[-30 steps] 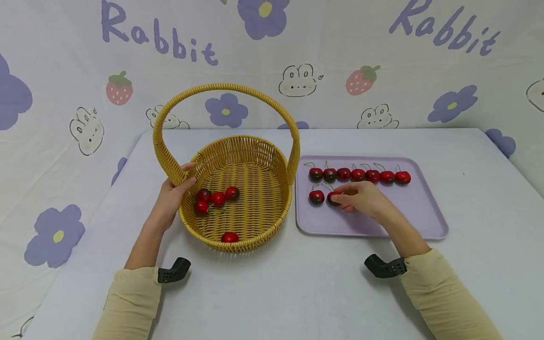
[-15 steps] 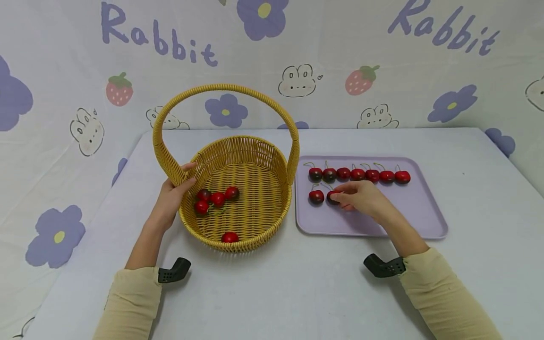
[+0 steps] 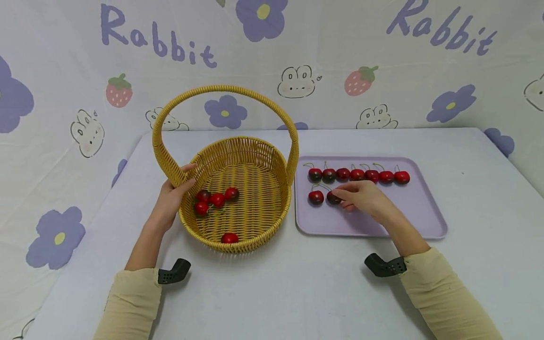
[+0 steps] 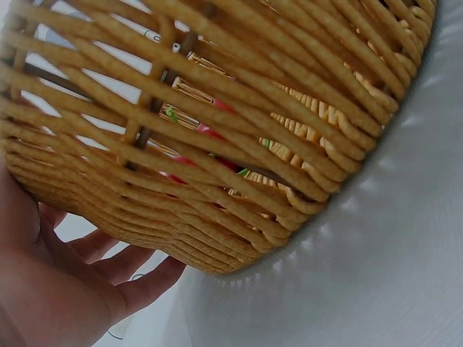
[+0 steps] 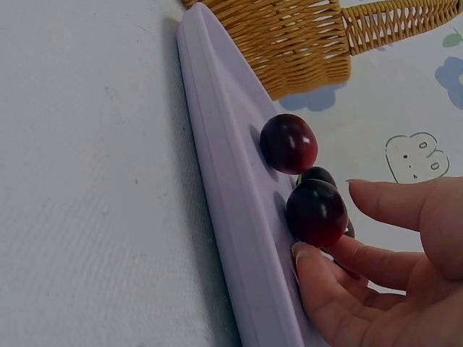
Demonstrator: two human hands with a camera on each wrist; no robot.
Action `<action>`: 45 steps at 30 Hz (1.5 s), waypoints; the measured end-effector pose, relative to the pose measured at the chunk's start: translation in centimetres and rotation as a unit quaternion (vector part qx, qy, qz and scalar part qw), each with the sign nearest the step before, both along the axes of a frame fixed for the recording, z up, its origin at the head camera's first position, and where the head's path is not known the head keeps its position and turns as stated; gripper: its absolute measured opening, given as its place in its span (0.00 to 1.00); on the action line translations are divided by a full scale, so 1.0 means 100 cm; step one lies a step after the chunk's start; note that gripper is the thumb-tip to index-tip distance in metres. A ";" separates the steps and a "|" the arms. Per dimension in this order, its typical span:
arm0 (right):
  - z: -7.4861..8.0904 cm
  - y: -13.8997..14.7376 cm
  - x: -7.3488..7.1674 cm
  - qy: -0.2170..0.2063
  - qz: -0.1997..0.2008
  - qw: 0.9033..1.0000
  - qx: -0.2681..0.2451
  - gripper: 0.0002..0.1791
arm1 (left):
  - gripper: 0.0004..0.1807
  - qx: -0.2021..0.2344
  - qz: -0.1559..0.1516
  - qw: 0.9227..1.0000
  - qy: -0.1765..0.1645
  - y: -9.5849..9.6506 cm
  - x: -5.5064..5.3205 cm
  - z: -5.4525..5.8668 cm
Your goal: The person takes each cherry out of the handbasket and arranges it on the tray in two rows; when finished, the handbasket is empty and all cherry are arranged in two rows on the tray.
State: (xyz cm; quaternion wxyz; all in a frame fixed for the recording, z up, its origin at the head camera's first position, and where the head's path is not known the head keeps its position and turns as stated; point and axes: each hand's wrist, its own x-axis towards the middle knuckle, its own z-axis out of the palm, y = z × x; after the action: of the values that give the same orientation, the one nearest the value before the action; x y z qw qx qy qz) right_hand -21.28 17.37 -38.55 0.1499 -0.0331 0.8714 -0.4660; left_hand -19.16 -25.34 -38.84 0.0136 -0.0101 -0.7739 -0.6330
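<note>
a person's arms reach in from sleeves pushed clear of the wrists, the left forearm [image 3: 144, 248] angled toward 1 o'clock, the right forearm [image 3: 403, 231] toward 11. the left hand [image 3: 170, 199] grips, thumb toward 2 o'clock; the right hand [image 3: 363, 197] points to 9, fingers bent, thumb apart.

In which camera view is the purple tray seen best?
The head view: the purple tray shows nearly its whole outline, though the right hand covers part. The right wrist view shows only part, its edge close up; the left wrist view shows none.
</note>
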 end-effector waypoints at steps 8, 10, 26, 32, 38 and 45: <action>0.002 0.002 -0.001 -0.020 -0.007 1.000 -0.023 0.26 | 0.25 0.000 0.001 1.000 0.002 -0.001 0.000 -0.001; 0.002 0.002 -0.001 -0.022 -0.005 0.999 -0.026 0.26 | 0.25 0.000 0.002 1.000 0.001 -0.001 0.000 -0.001; 0.003 0.002 -0.004 -0.021 -0.005 0.999 -0.027 0.26 | 0.25 0.002 0.004 1.000 0.002 -0.002 0.002 -0.001; 0.014 0.008 0.000 -0.007 0.016 1.000 -0.021 0.27 | 0.25 0.003 0.002 1.000 0.002 -0.002 0.002 -0.001; 0.039 0.016 0.010 0.012 0.064 0.996 -0.055 0.30 | 0.25 0.001 0.000 1.000 0.006 -0.002 0.000 -0.001; 0.051 0.016 0.015 -0.021 0.148 0.968 -0.200 0.23 | 0.25 -0.001 -0.003 1.000 0.005 -0.001 -0.001 -0.002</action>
State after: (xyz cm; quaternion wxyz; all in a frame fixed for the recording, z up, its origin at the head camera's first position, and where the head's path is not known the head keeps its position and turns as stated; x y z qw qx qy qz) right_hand -19.77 18.96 -33.48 0.2260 -0.1810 0.7428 -0.6037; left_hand -19.23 -25.44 -38.99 0.0158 -0.0155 -0.7743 -0.6324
